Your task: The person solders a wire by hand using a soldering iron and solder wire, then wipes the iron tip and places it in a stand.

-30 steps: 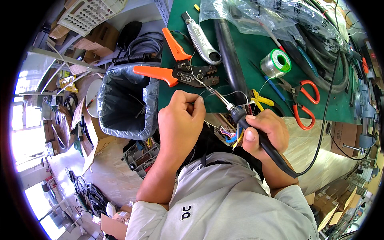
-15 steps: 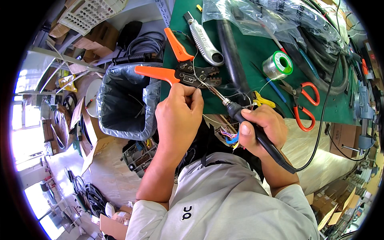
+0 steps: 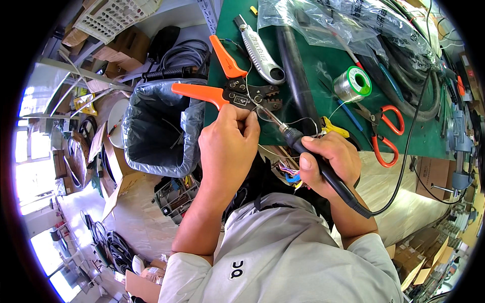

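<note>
My right hand (image 3: 331,164) is wrapped round the black handle of a soldering iron (image 3: 331,177), its metal tip pointing up and left. The tip ends just beside the pinched fingertips of my left hand (image 3: 230,139). Whatever those fingertips hold is too small and hidden to make out. Right beyond them lies a crimping tool (image 3: 242,95) with orange handles spread apart. A thin strand of solder runs from a green-rimmed solder spool (image 3: 352,85) toward my right hand. Yellow-handled cutters (image 3: 334,129) lie partly behind that hand.
On the green bench mat (image 3: 424,139) lie red-handled scissors (image 3: 382,126), a utility knife (image 3: 258,50), a black tube (image 3: 295,70) and clear plastic bags (image 3: 348,22). A lined bin (image 3: 161,126) stands left of the bench. The iron's cord (image 3: 406,166) loops up the right side.
The soldering iron has shifted very slightly relative to my left fingertips. Both hands keep their grips. The bench things sit a little farther right in the picture.
</note>
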{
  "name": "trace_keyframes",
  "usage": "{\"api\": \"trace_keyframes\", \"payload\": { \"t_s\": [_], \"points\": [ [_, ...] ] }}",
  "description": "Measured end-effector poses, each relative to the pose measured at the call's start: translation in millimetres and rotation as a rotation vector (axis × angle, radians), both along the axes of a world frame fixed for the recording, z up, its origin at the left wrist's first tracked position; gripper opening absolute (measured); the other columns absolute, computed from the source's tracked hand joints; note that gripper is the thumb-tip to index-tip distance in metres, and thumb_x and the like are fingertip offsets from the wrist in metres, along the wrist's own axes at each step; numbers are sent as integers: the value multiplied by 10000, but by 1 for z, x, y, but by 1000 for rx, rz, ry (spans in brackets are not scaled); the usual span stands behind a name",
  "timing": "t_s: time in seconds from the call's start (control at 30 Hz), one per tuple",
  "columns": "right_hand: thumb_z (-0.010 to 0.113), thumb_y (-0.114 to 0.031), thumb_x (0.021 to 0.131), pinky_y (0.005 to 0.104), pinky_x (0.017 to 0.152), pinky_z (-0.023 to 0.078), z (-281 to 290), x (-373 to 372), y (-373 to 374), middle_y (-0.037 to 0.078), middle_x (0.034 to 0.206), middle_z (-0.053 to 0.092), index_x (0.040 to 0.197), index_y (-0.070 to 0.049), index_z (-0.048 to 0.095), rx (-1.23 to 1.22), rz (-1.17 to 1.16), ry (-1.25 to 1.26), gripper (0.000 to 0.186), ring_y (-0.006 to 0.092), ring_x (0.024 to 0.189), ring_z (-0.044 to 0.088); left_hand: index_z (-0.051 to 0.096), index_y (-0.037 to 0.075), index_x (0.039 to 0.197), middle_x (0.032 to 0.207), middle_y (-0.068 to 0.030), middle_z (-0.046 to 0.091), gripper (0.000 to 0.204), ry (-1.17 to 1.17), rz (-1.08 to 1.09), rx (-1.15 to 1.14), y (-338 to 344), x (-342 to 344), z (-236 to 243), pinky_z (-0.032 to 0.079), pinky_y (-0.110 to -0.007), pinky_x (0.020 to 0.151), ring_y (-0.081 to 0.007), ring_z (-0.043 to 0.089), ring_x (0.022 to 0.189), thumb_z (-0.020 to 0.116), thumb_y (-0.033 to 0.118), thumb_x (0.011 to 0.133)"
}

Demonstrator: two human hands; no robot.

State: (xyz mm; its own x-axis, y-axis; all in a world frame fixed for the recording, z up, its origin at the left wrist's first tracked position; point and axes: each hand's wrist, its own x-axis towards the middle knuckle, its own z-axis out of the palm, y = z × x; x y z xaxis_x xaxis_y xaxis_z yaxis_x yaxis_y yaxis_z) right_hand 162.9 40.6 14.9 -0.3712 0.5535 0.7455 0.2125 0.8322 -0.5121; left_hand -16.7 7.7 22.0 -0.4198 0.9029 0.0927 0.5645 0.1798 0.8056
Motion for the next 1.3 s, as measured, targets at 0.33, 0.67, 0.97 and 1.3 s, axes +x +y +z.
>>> {"api": "trace_keyframes", "payload": {
  "t_s": [0.33,0.67,0.97,1.3],
  "points": [
    [707,-136,823,293,460,396,-1,-1,0,73,621,567,945,26,616,26,1,5,223,178,477,493,640,-25,841,666,-98,660,152,40,-5,13,0,-1,-1,473,-268,576,-133,616,565,687,120,849],
    [730,-101,787,292,473,441,3,1,-1,87,695,634,945,16,620,6,3,-39,226,211,502,556,627,-11,829,634,-76,635,150,40,9,11,1,1,-1,457,-267,557,-118,591,549,696,121,841],
    [727,-105,794,293,474,443,-2,-1,-1,95,696,633,932,21,620,2,5,12,215,213,499,552,623,-14,842,634,-69,627,125,-12,15,19,1,2,-2,453,-257,558,-101,568,550,691,90,838],
    [722,-155,830,292,465,429,-8,5,-8,86,699,622,952,12,625,-85,-28,146,229,194,501,541,617,-25,970,808,-55,646,126,-619,36,25,-16,4,5,424,-181,527,-50,547,600,644,78,903]
  ]
}}
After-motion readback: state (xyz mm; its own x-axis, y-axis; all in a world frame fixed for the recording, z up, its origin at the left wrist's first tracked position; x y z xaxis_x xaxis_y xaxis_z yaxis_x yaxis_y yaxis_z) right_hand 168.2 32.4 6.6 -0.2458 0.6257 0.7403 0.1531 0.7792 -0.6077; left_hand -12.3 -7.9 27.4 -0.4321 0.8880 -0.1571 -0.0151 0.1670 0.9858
